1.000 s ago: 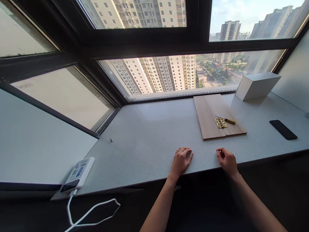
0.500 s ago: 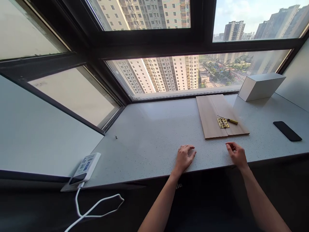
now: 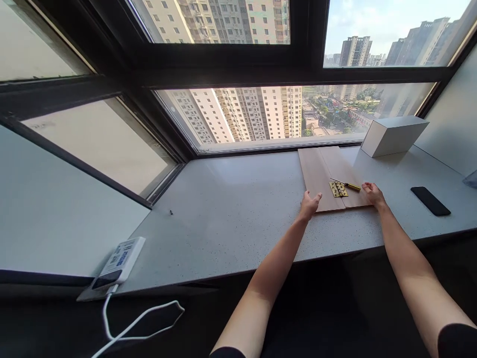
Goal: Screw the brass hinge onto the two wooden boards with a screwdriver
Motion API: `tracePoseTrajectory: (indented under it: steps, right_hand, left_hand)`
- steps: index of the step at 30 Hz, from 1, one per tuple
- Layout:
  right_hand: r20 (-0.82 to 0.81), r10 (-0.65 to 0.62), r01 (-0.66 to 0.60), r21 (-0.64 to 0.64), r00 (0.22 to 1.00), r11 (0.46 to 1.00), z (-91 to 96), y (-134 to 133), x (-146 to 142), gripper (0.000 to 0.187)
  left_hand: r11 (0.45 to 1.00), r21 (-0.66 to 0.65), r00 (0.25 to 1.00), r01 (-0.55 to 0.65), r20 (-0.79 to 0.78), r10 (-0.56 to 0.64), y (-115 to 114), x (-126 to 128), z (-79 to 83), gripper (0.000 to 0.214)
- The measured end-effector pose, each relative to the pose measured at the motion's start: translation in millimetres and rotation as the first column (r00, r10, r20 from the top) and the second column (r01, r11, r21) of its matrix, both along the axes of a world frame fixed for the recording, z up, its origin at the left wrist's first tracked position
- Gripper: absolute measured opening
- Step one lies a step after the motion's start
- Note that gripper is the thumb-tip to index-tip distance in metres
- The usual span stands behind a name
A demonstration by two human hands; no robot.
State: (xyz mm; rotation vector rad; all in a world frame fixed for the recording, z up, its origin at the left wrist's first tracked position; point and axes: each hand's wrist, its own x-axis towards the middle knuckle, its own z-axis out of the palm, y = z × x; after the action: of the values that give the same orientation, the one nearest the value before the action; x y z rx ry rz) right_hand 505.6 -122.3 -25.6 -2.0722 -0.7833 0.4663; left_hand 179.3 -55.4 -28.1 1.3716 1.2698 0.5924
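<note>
I had left hand (image 3: 309,205) half-open, right hand (image 3: 373,194) loosely curled, at opposite edges of wooden boards (image 3: 316,174), centre-right of frame (couldn't tell if gripping).

Single view: your head camera looked forward and down over the counter (image 3: 231,214) from its near side, close in, window (image 3: 238,117) across the top.

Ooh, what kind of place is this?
Probably a room high up in some building: a pale, speckled, stone-like counter runs beneath large dark-framed glass windows, and outside, tall beige buildings rise, with green treetops far below.
</note>
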Motion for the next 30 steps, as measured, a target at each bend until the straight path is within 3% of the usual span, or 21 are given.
tracePoseTrajectory:
  steps: [3, 8, 13, 18, 24, 30]
  right_hand:
    - [0.012, 0.014, -0.014, 0.000, 1.000, 1.000, -1.6, -4, -9, 0.040]
    - [0.062, 0.076, -0.077, 0.004, 0.995, 0.997, -7.1, -21, -39, 0.067]
    - [0.120, 0.125, -0.122, -0.032, 0.985, 0.992, -16.3, -37, -78, 0.083]
    - [0.180, 0.203, -0.198, -0.046, 0.962, 0.979, -23.5, -45, -121, 0.078]
    - [0.279, 0.313, -0.315, -0.040, 0.908, 0.948, -34.1, -34, -177, 0.051]
    - [0.315, 0.320, -0.312, -0.078, 0.893, 0.947, -41.7, -19, -210, 0.045]
  left_hand:
    - [1.000, 0.011, 0.999, -0.024, -0.024, 0.024, -7, -6, 4.8, 0.093]
    - [0.994, 0.100, 0.988, -0.047, -0.141, 0.061, -27, -27, 8.8, 0.081]
    - [0.986, 0.161, 0.982, -0.040, -0.175, 0.068, -52, -67, 2.5, 0.082]
    - [0.982, 0.168, 0.981, -0.088, -0.154, 0.115, -65, -119, -8.5, 0.077]
    - [0.960, 0.203, 0.967, -0.195, -0.121, 0.223, -56, -175, -19.6, 0.072]
    - [0.949, 0.207, 0.950, -0.238, -0.153, 0.272, -43, -200, -16.1, 0.067]
